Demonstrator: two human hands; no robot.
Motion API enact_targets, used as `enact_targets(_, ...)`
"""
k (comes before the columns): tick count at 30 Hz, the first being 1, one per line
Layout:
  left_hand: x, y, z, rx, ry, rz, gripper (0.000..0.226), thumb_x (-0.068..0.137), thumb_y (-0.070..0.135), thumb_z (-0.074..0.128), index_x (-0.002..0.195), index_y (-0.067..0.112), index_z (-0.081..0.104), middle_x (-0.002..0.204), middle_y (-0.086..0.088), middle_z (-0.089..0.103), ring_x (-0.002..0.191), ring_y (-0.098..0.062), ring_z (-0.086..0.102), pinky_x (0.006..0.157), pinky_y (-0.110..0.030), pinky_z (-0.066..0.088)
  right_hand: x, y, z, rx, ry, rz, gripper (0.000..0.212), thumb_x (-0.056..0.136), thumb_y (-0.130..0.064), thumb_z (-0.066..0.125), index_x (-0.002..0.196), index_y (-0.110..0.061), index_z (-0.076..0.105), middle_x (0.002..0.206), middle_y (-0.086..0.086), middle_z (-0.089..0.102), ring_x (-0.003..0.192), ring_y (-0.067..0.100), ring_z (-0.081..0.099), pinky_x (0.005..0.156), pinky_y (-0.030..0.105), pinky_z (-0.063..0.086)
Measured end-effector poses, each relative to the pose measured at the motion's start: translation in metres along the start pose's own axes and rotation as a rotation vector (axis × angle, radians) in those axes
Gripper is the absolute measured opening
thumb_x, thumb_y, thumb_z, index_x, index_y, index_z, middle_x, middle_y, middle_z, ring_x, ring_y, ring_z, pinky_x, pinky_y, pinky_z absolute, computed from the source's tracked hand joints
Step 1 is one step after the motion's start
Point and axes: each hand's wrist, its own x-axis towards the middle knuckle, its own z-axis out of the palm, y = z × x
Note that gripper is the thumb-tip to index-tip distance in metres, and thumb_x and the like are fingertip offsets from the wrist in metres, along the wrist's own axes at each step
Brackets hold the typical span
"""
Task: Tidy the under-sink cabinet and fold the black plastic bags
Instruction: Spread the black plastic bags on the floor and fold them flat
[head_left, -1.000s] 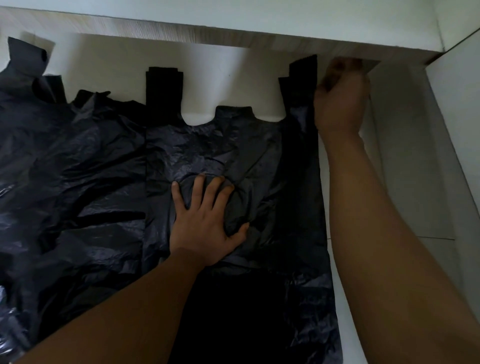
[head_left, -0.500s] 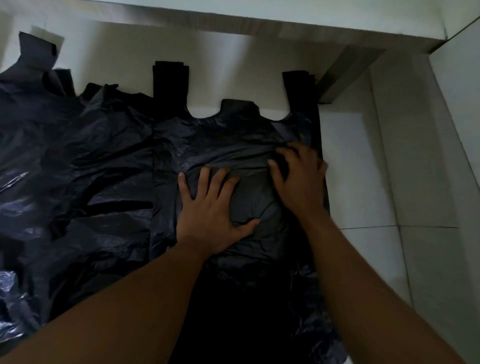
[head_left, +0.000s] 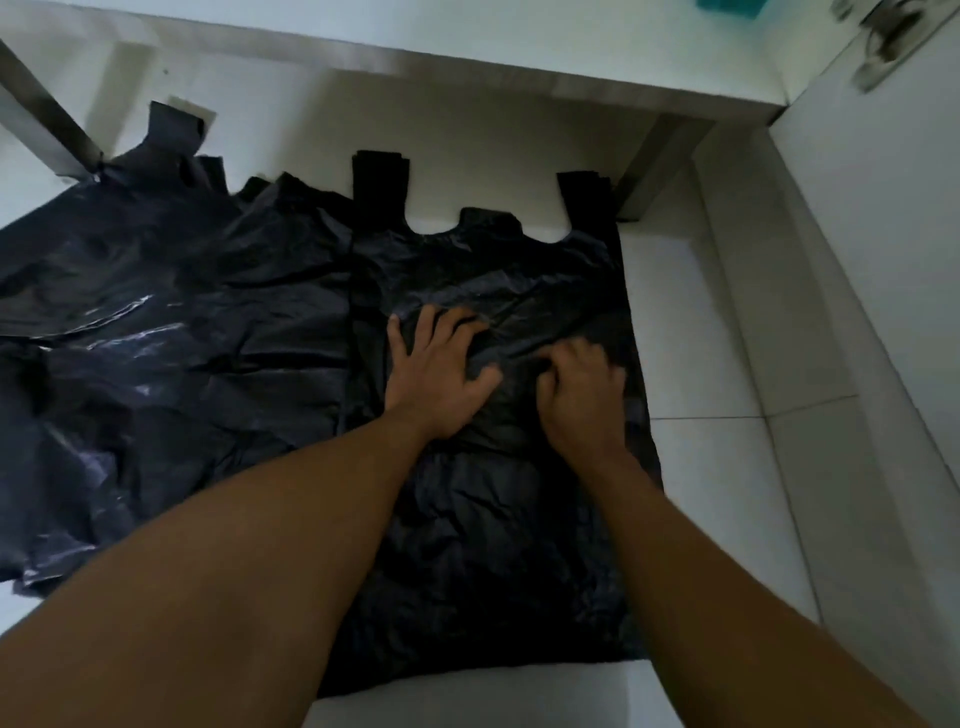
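Right hand (head_left: 582, 400) has dropped beside the left hand (head_left: 436, 379) on the flat bag (head_left: 493, 519), pinching a crease; left presses, fingers spread. A crumpled bag (head_left: 156, 338) alongside makes two.

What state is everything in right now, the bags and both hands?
Black plastic bag: spread flat on the white floor, unfolded, both handles pointing away from the person.
Other black bags: lying to its left, crumpled, overlapping, unfolded.
Left hand: fingers spread, pressing flat on the bag.
Right hand: on the bag, fingers bent; whether it pinches the plastic is unclear.
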Motion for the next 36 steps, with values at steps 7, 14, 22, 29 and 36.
enact_targets(7, 0.003, 0.005, -0.041, -0.13, -0.052, -0.017, 0.061, 0.091, 0.056, 0.055, 0.146, 0.033, 0.044, 0.157, 0.001, 0.035, 0.148, -0.023, 0.021, 0.121, -0.057, -0.008, -0.045, -0.025, -0.008, 0.011, -0.228, 0.017, 0.048, 0.086, -0.022, 0.034, 0.122, -0.01, 0.064, 0.121, 0.014, 0.056, 0.111, 0.034, 0.052, 0.088, 0.045, 0.048)
enact_targets(14, -0.085, -0.009, -0.048, 0.343, -0.087, 0.063, 0.092, 0.068, 0.084, 0.058, 0.138, 0.026, 0.047, 0.137, -0.003, 0.041, 0.127, -0.027, 0.036, 0.105, -0.047, 0.036, -0.044, -0.026, -0.01, 0.002, -0.239, -0.015, 0.039, 0.095, -0.011, 0.045, 0.132, -0.008, 0.058, 0.13, 0.014, 0.052, 0.118, 0.032, 0.046, 0.092, 0.042, 0.047)
enact_targets(22, -0.104, -0.019, -0.051, 0.243, -0.067, 0.032, 0.096, 0.071, 0.086, 0.055, 0.141, 0.023, 0.042, 0.142, -0.004, 0.043, 0.131, -0.027, 0.04, 0.112, -0.049, 0.03, -0.032, -0.041, -0.014, 0.095, -0.096, 0.078, 0.028, 0.094, -0.01, 0.046, 0.117, -0.008, 0.062, 0.122, 0.013, 0.057, 0.113, 0.031, 0.049, 0.091, 0.045, 0.046)
enact_targets(29, -0.12, -0.123, -0.151, 0.135, 0.393, -0.461, 0.06, 0.09, 0.066, 0.053, 0.125, 0.017, 0.057, 0.131, -0.009, 0.055, 0.127, -0.032, 0.045, 0.104, -0.05, 0.036, -0.006, -0.147, -0.011, 0.375, -0.167, -0.105, 0.022, 0.094, -0.015, 0.055, 0.113, -0.014, 0.066, 0.111, 0.003, 0.061, 0.102, 0.022, 0.059, 0.088, 0.033, 0.049)
enact_targets(36, -0.172, -0.207, -0.157, 0.013, 0.247, -0.992, 0.053, 0.091, 0.049, 0.062, 0.131, 0.014, 0.056, 0.14, -0.015, 0.051, 0.132, -0.04, 0.041, 0.107, -0.06, 0.032, -0.046, -0.246, 0.042, 0.348, -0.486, -0.194, 0.038, 0.092, -0.034, 0.063, 0.122, -0.011, 0.062, 0.12, 0.014, 0.062, 0.113, 0.03, 0.058, 0.094, 0.037, 0.05)
